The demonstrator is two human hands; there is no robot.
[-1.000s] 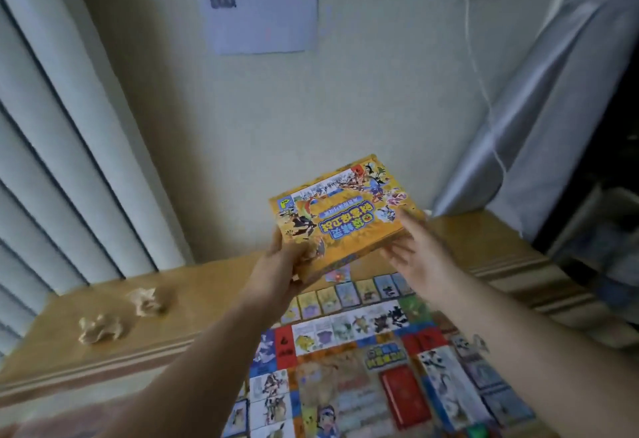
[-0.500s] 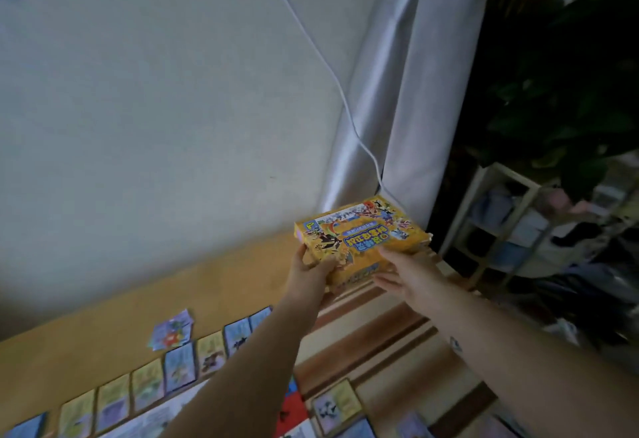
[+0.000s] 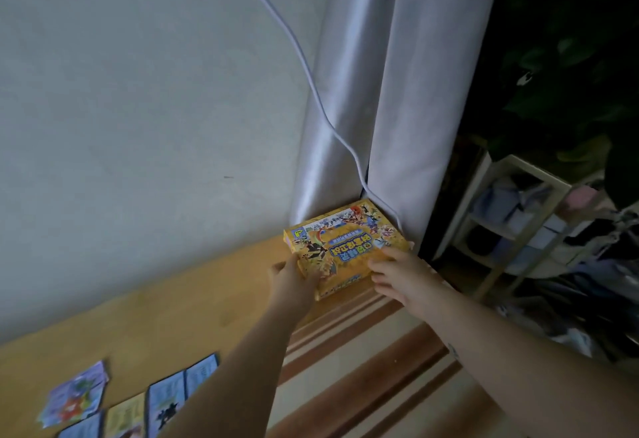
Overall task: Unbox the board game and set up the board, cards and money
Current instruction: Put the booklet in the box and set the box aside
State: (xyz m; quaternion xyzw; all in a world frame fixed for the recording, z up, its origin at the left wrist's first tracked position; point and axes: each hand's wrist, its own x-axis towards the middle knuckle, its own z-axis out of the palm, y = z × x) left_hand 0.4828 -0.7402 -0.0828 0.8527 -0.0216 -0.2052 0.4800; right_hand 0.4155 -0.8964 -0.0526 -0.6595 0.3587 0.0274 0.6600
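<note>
The yellow game box [image 3: 345,247] lies flat at the far right corner of the wooden floor [image 3: 173,306], right against the grey curtain [image 3: 380,91] where a white cable [image 3: 311,85] drops behind it. The left hand [image 3: 294,275] clasps the box's near left corner, thumb on the lid. The right hand [image 3: 401,273] rests spread, fingertips on the near right edge. Cards [image 3: 162,399] lie in a row at near left, beside a striped rug [image 3: 363,351].
</note>
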